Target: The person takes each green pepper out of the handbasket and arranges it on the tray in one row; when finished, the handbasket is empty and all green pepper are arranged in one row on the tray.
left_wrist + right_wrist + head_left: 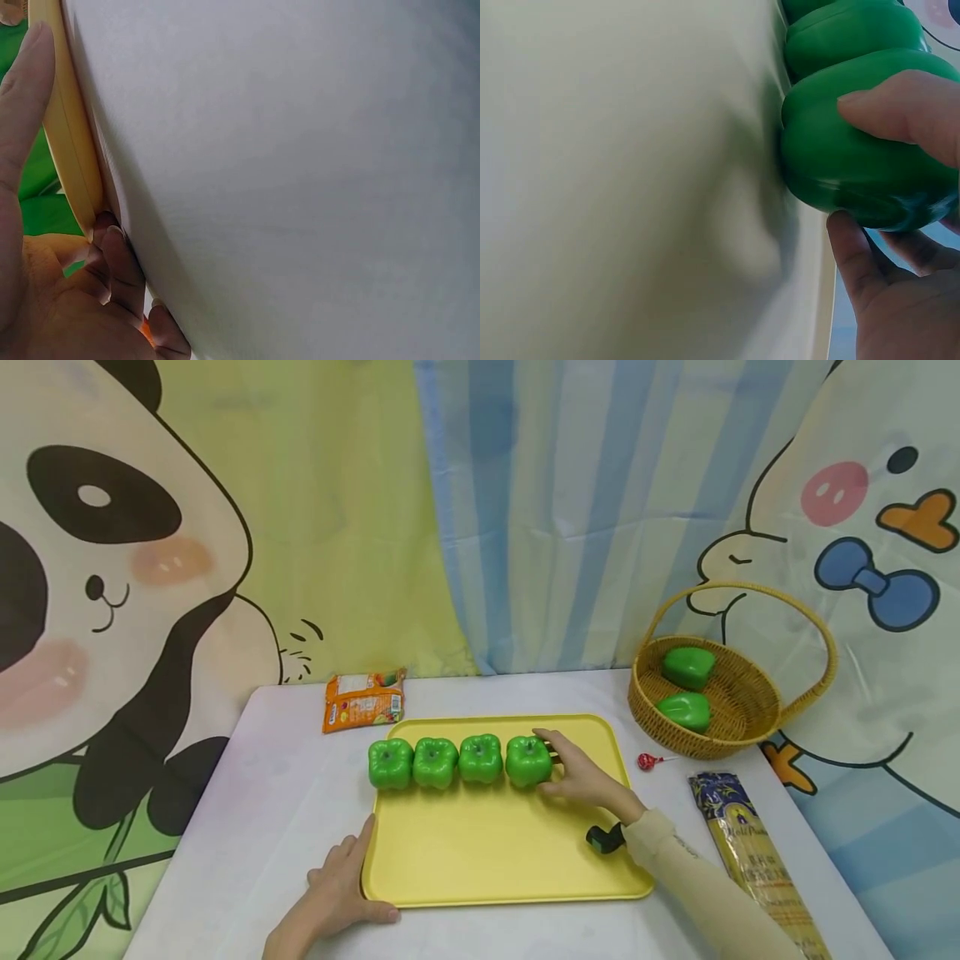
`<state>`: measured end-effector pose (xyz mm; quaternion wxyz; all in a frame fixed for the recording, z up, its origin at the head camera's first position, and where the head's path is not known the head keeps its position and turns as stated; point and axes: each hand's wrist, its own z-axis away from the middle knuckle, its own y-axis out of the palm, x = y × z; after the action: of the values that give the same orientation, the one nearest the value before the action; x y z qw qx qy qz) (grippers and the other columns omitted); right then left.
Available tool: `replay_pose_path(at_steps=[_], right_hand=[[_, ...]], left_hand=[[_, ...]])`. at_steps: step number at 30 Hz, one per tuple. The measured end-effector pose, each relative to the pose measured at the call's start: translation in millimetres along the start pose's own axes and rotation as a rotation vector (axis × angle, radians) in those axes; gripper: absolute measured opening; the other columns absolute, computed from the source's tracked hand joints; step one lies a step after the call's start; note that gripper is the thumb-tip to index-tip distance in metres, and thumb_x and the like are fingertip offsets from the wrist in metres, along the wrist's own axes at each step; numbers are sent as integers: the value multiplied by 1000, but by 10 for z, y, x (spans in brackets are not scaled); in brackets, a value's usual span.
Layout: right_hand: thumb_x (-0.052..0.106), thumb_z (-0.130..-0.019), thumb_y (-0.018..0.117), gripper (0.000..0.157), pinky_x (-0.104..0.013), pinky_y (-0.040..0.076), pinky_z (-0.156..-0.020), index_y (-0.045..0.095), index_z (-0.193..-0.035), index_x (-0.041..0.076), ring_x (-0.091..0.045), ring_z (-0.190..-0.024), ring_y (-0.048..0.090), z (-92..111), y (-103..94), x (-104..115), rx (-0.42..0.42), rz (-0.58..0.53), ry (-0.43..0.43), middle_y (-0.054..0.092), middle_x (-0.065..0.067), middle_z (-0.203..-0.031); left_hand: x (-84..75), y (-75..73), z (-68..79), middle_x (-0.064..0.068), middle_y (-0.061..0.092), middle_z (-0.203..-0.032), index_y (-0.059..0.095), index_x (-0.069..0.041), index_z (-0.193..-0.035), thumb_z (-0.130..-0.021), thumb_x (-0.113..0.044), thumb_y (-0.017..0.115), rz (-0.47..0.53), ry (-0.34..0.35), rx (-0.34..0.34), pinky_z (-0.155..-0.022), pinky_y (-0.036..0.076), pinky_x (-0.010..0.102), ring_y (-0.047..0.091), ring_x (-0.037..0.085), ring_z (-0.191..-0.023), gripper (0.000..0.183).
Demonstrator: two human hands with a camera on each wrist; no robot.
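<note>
Several green bell peppers stand in a row along the far side of a yellow tray (495,860). My right hand (588,781) is at the rightmost bell pepper (528,761). In the right wrist view, its thumb lies on one side of that bell pepper (870,157) and its fingers on the other. The neighbouring bell pepper (480,758) sits just to its left. My left hand (337,881) rests against the tray's near left corner, thumb along the front edge and forefinger along the left side. In the left wrist view, fingertips touch the tray's rim (71,142).
A wicker basket (720,747) with a tall handle, holding two green bell peppers (686,712), stands at the back right. Near it lie a red lollipop (647,762) and a long yellow-and-blue packet (757,860). An orange packet (363,702) lies at the back left.
</note>
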<state>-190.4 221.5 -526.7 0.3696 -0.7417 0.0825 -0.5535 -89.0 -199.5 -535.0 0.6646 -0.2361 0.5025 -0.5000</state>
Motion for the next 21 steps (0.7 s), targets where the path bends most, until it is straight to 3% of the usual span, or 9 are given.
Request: replay_pose_path(at_steps=[21], right_hand=[[5,-79,81,95,-55,45,-108,26,-156,2,-42,-130,54,-25,24,55,40,-32,41,42,-23,-151]], left_hand=[[-16,-20,18,17,51,-135,12,-13,-163,-50,-72,88,-16,9,2,-81,39,54,50,30,-118,149]])
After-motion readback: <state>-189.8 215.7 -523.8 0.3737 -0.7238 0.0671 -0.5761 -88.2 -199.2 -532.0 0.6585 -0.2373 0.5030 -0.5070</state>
